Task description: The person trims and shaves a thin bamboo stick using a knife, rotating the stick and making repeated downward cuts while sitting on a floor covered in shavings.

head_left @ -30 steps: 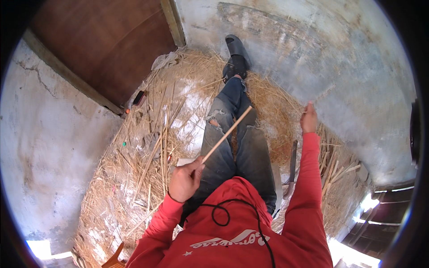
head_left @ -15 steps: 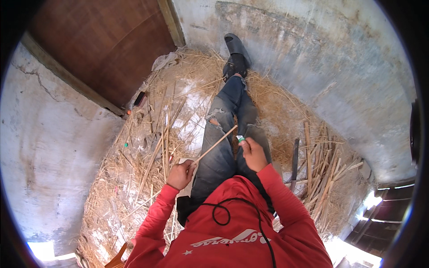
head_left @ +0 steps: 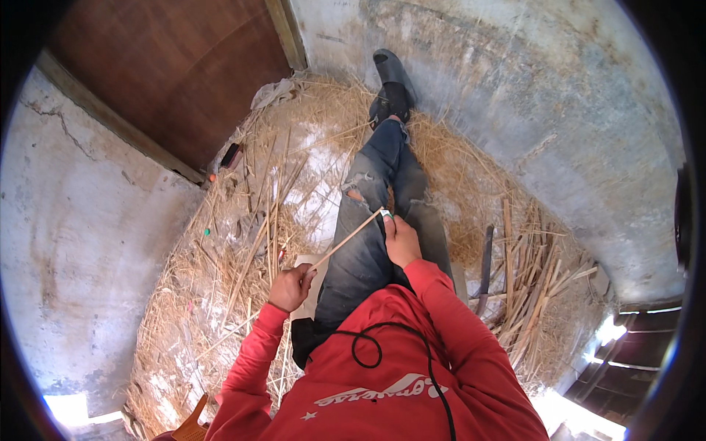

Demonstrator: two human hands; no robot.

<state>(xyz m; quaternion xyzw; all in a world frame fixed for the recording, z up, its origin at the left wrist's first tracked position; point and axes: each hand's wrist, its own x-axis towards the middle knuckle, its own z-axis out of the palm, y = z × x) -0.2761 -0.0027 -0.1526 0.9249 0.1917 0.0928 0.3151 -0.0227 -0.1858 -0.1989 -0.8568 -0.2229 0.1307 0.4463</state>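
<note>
Shifted leftward, the right hand (head_left: 402, 242) pinches a green-and-white object (head_left: 387, 214) at the tip of the stick (head_left: 346, 241).
Left hand (head_left: 290, 287) grips its near end over the jeans (head_left: 362, 283); slats (head_left: 540, 288) lie well apart, near the floor's (head_left: 318, 182) right edge.

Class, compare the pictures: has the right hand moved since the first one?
Yes. Judged against the right wall, the right hand has moved left and down in view, now over the jeans.

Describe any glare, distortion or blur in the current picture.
Head view: daylight burns out patches at lower left and right; same view: black fisheye borders, the right wall's foot bowed, probably by the lens; same view: the stick is clear, the small item in the right hand too tiny to identify.
</note>
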